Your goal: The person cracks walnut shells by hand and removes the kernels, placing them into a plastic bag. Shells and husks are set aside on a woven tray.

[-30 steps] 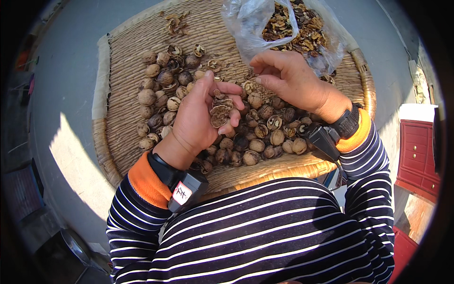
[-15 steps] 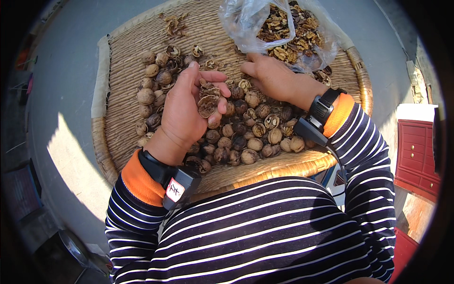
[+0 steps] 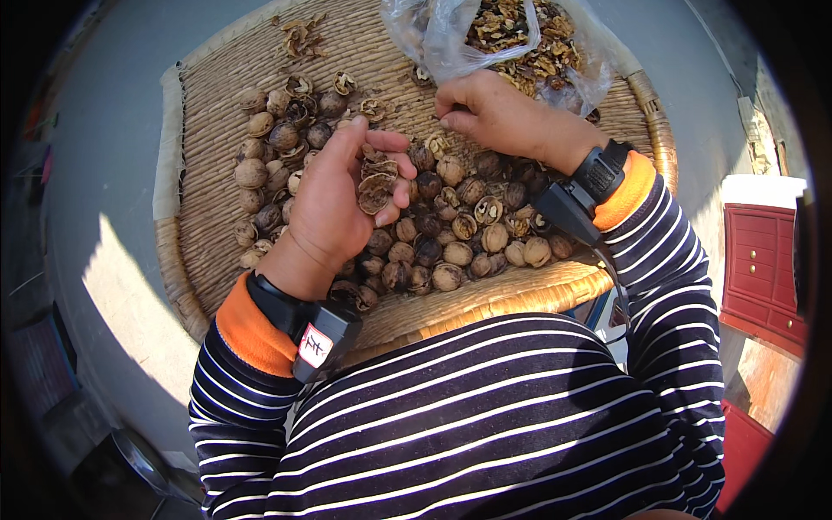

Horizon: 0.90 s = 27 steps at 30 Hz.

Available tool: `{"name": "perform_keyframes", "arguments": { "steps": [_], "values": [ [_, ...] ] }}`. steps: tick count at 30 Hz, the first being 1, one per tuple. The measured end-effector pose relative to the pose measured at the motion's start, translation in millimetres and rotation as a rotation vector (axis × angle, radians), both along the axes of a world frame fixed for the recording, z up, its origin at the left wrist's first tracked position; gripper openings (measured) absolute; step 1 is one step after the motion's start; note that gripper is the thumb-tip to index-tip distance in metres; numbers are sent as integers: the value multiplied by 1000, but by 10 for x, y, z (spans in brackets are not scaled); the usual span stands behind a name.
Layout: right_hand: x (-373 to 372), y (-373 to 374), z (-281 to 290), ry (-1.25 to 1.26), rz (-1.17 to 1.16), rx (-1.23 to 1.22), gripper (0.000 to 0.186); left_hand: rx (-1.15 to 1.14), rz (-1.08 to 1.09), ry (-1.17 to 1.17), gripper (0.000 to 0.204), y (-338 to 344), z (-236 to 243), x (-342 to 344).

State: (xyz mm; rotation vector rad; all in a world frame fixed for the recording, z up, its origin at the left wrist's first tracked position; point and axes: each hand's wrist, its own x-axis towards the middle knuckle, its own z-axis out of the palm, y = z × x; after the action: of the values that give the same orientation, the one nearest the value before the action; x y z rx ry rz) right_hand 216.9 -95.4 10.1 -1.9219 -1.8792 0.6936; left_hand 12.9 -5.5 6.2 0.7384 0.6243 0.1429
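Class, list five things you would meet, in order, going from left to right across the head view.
Sunlit patch → shell scraps → held shells → right grip → red cabinet

At the far edge of the wicker tray [image 3: 201,156], the plastic bag [image 3: 446,48] is cut off by the picture's top. The fingertips of the right hand [image 3: 498,108] are mostly concealed, and whether anything is pinched there cannot be told. The undersides of the shell pieces [image 3: 376,192] are hidden by the left hand [image 3: 331,204]. The near edge is partly covered by the striped top [image 3: 468,407]; beyond the near left corner, a dim round object [image 3: 139,455] is blurred
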Motion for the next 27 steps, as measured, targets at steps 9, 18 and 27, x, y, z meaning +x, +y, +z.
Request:
{"name": "perform_keyframes", "arguments": {
  "steps": [9, 18, 27],
  "values": [
    [-71, -287, 514, 411, -39, 11, 14, -47, -74, -83, 38, -54, 59, -37],
    [240, -760, 569, -319, -6, -322, 24, 16, -27, -134, 20, -32, 32, -75],
    [47, -642, 273, -787, 268, -286, 18, 56, -31, -104, 19, -31, 34, -94]
  ]
}}
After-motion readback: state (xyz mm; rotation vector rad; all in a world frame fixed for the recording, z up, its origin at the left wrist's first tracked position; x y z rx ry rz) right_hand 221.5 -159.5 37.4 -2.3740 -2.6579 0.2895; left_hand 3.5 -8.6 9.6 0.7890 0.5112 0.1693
